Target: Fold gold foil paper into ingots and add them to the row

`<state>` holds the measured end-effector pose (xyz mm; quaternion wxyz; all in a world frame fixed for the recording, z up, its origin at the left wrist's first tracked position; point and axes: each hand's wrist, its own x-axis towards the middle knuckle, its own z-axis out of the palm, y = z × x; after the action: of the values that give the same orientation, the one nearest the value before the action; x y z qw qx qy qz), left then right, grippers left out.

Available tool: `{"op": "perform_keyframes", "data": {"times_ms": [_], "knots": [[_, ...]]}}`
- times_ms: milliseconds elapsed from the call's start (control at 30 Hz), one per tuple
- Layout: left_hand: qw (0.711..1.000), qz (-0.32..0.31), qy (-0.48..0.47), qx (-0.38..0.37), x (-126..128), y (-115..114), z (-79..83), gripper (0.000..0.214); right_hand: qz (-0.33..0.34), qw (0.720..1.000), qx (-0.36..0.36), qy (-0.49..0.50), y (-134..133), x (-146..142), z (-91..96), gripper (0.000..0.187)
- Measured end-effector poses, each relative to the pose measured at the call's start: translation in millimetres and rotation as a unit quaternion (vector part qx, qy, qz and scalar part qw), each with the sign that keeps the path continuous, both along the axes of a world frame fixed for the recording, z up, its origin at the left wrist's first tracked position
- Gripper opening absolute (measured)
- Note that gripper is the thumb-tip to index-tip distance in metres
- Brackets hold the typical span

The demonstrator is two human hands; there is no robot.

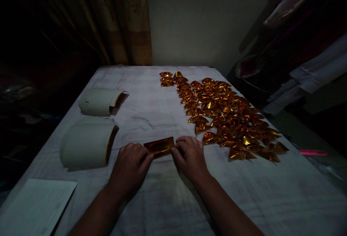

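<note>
A shiny gold foil paper sheet [159, 147], shaped as a narrow strip with raised long edges, spans the gap between my hands over the table. My left hand [132, 163] pinches its left end between thumb and fingers. At the other end, my right hand [190, 156] grips the strip with curled fingers and thumb. Many folded gold foil pieces [214, 106], pointed at their ends, lie heaped to the right and beyond my right hand. Beyond my left hand rest two curved stacks of pale paper, a nearer stack [84, 145] and a farther stack [97, 101].
A white cloth [168, 200] with faint checks covers the table. A flat pale sheet or pad [40, 203] lies at the near left corner. Behind the table are a curtain [130, 19] and a wall [203, 22]. Hanging clothes [320, 62] and a pink handle [313, 153] are off the right side.
</note>
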<state>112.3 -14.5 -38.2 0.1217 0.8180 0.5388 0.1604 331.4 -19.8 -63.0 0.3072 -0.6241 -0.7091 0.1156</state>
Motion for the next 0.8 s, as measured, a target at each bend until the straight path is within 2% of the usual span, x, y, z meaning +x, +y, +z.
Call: {"op": "perform_keyframes", "data": {"times_ms": [367, 800], "knots": [[0.998, 0.033, 0.05, -0.001, 4.8, 1.3, 4.0, 0.023, -0.021, 0.998, 0.008, -0.053, 0.3, -7.8, 3.6, 0.013], [0.997, 0.041, 0.059, -0.024, 6.8, 3.4, 5.2, 0.023, -0.037, 0.996, 0.021, -0.08, 0.8, -10.9, 0.1, 0.016]]}}
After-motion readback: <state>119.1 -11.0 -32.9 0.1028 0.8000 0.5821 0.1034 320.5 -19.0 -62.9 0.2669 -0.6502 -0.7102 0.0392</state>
